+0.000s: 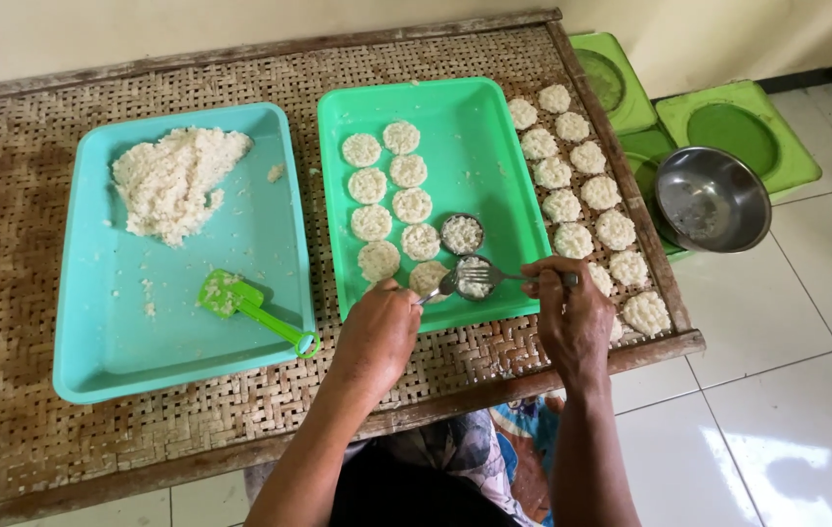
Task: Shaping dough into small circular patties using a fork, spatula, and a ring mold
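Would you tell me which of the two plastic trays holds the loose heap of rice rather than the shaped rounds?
The light blue tray on the left: it holds the rice heap and a green scoop. The green tray beside it holds flat rice rounds.

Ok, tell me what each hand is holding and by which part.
The right hand holds a fork by its handle end. The left hand holds a metal utensil by its handle; both tips meet over a small round mould.

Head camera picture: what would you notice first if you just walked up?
Probably the two bright trays on the woven mat: a blue tray at the left with a heap of white rice, and a green tray in the middle with round rice cakes. Near its front edge the hands, left and right, press rice with a fork.
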